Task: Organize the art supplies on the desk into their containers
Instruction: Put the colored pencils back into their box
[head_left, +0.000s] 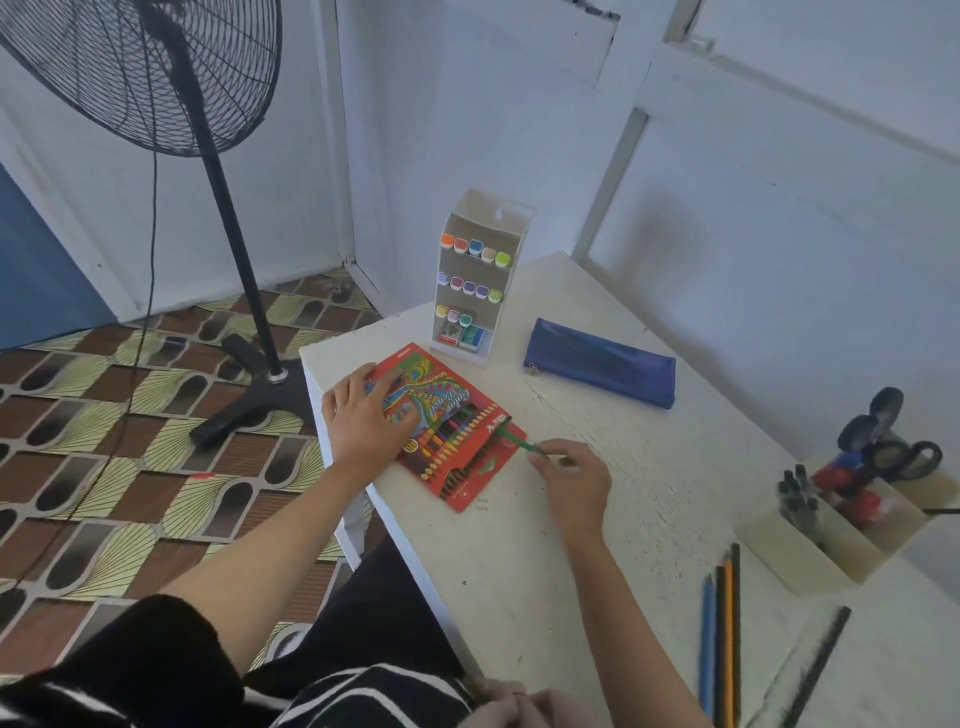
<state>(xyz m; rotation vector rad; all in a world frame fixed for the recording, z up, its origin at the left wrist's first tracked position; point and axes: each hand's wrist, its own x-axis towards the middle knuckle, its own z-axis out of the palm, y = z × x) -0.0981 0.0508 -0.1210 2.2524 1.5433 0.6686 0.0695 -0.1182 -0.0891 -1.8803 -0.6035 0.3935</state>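
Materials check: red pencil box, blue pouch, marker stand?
The red pencil box looks like glossy printed cardboard, with its flap creased open. The blue pouch is likely fabric: soft sagging outline, zipper pull at one end. The marker stand is white cardboard or thin plastic, with flat panels and a hang hole; I cannot tell which.

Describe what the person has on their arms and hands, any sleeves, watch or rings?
The left hand and right hand are bare, with no gloves, rings or watch showing. A black sleeve covers the left arm from about the elbow up; the right forearm is bare to the frame's edge.
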